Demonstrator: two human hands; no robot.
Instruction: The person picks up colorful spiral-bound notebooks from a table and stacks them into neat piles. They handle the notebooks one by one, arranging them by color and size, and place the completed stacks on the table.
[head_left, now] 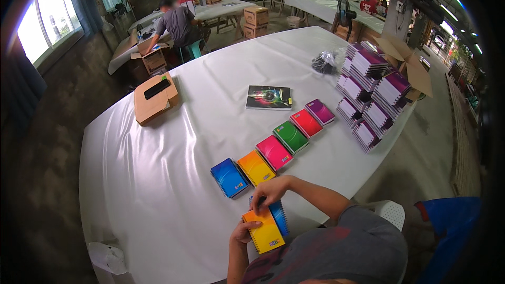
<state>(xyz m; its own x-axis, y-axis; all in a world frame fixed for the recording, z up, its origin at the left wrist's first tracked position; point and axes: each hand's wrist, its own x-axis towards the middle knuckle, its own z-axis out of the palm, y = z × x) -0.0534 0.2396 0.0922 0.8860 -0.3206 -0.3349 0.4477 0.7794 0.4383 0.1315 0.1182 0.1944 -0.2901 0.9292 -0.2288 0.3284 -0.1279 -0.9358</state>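
Observation:
Near the table's front edge, my left hand point(243, 230) grips a yellow spiral notebook point(264, 233), its thumb lying across the cover. My right hand point(270, 191) reaches over from the right, its bent fingers pinched at the notebook's top edge. A blue spiral notebook point(279, 217) lies partly under the yellow one, sticking out on its right side. Just beyond my hands runs a slanting row of small notebooks: blue point(230, 177), yellow point(256, 167), pink point(274, 152), green point(290, 137), red point(306, 123) and purple point(319, 111).
A dark-covered book point(269, 98) lies behind the row. Stacked spiral notebooks point(371, 87) stand at the right, beside an open carton point(418, 73) and a plastic bag point(326, 63). A phone point(157, 89) rests on a flat cardboard box point(152, 106). Another person point(179, 23) sits beyond the table.

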